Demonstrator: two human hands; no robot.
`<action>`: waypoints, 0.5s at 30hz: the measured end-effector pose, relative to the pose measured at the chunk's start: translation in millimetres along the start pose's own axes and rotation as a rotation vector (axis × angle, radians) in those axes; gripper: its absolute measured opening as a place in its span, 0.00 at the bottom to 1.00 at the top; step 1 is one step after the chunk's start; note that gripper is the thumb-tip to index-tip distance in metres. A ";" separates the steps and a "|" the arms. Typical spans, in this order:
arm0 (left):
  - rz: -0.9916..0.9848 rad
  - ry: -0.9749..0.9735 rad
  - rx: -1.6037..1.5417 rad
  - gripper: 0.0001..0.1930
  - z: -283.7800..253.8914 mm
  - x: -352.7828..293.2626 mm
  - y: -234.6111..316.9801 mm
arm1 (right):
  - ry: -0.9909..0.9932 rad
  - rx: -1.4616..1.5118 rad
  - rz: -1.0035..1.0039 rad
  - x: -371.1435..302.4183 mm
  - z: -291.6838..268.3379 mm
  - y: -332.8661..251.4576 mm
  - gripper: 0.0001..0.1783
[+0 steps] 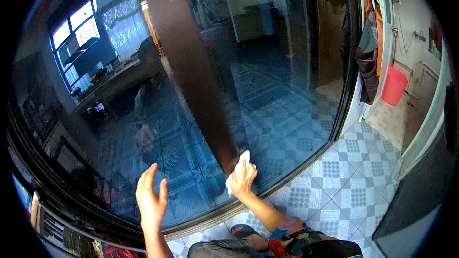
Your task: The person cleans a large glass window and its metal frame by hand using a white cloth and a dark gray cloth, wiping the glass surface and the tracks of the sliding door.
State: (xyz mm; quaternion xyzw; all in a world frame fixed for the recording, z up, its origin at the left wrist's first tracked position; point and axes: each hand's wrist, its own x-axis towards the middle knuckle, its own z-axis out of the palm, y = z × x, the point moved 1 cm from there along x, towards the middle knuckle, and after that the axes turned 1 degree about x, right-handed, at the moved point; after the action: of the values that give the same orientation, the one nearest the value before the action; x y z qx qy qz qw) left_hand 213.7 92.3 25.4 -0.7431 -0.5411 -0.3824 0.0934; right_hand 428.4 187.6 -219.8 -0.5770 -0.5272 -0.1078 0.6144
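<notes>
My right hand [245, 179] presses a folded white cloth [243, 159] against the lower end of a dark brown upright frame [191, 67] between two glass panels. Its fingers lie over the cloth and pin it there. My left hand [152, 195] is raised in front of the left glass panel [186, 172], with fingers apart and nothing in it. Whether its fingertips touch the glass I cannot tell. Both panes show a tiled floor, and the left one also a bright window.
A dark track [291, 174] runs along the foot of the glass, beside patterned floor tiles [334, 167]. At the right hang dark garments [368, 62], and a red bucket [395, 86] stands beyond a doorway. Shelved items [71, 231] sit at lower left. A sandalled foot [243, 231] is below.
</notes>
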 end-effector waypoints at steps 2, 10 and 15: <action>0.067 0.040 0.021 0.24 15.5 8.8 19.2 | -0.156 -0.108 0.076 -42.1 -4.4 26.4 0.42; 0.339 0.184 0.061 0.28 26.0 65.1 65.9 | 0.267 0.250 -0.132 86.7 -49.6 -74.0 0.36; 0.520 0.406 0.179 0.27 34.7 97.8 98.5 | 0.335 0.167 -0.237 171.6 -47.0 -136.4 0.30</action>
State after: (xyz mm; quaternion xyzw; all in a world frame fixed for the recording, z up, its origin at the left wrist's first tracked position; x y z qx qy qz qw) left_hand 328.2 144.1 94.0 -0.7539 -0.3354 -0.4369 0.3582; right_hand 424.1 188.2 4.3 -0.4321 -0.4892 -0.2298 0.7219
